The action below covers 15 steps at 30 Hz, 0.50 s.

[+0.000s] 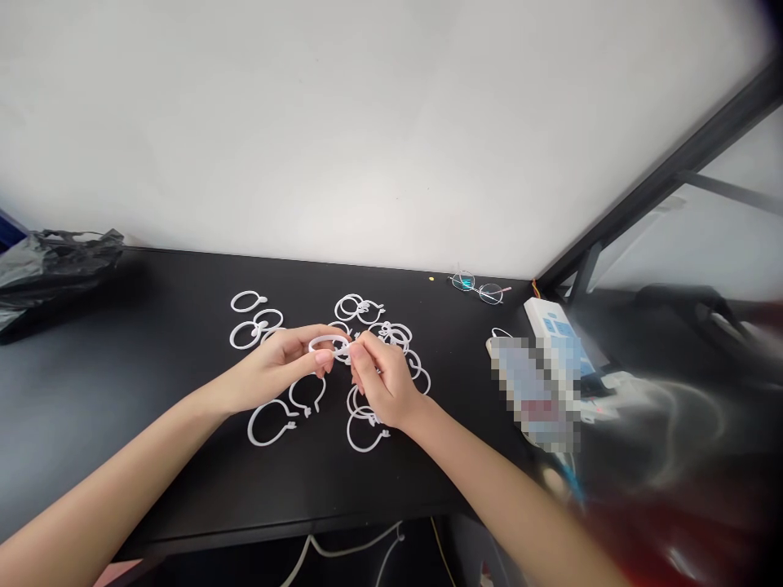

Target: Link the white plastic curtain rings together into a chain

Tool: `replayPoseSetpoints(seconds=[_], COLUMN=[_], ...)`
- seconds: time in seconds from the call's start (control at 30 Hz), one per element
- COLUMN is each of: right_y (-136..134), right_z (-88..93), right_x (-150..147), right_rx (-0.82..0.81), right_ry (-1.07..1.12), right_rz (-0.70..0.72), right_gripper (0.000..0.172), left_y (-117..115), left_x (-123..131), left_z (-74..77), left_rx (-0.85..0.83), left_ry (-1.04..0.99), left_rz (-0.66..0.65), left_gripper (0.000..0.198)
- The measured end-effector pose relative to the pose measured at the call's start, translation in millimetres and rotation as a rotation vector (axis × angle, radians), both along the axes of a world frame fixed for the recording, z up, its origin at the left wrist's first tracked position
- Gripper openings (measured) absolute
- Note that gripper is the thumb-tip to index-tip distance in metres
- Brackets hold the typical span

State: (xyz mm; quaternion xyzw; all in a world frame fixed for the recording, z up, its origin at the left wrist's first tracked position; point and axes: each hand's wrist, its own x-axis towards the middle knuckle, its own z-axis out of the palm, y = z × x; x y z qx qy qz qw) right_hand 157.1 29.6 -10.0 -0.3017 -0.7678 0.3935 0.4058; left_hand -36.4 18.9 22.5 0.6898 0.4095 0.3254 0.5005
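Observation:
Between both hands, above the black table, is a white plastic ring (319,339) with a clasp end. My left hand (294,355) curls around its left side, thumb in front and fingers behind. My right hand (382,375) pinches the ring's right end with thumb and forefinger; the clasp itself is mostly hidden by those fingertips. Below the left hand lie two open rings, one of them a larger white ring (252,432). Several others, such as a white ring (348,440), are spread under and around the right hand. At the back left sits a closed-looking ring (232,300).
A black plastic bag (67,265) lies at the far left. Eyeglasses (477,287) rest near the wall at the back right. A phone (532,391), partly pixelated, and a white power strip (544,314) with cables stand to the right. Cables hang below the table's front edge (294,528).

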Motion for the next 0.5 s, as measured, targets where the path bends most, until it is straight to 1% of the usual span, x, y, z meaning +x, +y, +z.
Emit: replayPoseSetpoints(seconds=[0.1, 0.23, 0.33, 0.5], right_y=[0, 0, 0, 0], right_z=[0.4, 1.4, 2.2, 3.1], right_x=[0, 1, 1, 2], right_rx=[-0.001, -0.012, -0.012, -0.009], right_ry=[-0.007, -0.013, -0.012, -0.022], right_rz=[0.000, 0.022, 0.033, 0.033], right_gripper=[0.035, 0.034, 0.033, 0.034], left_y=[0, 1, 1, 1], left_x=[0, -1, -1, -1], left_z=[-0.3, -6.7, -11.2, -12.2], left_rx=[-0.020, -0.064, -0.109, -0.152], left_ry=[-0.001, -0.070, -0.136, -0.167], left_rz=[-0.002, 0.061, 0.074, 0.088], left_gripper=[0.038, 0.039, 0.039, 0.039])
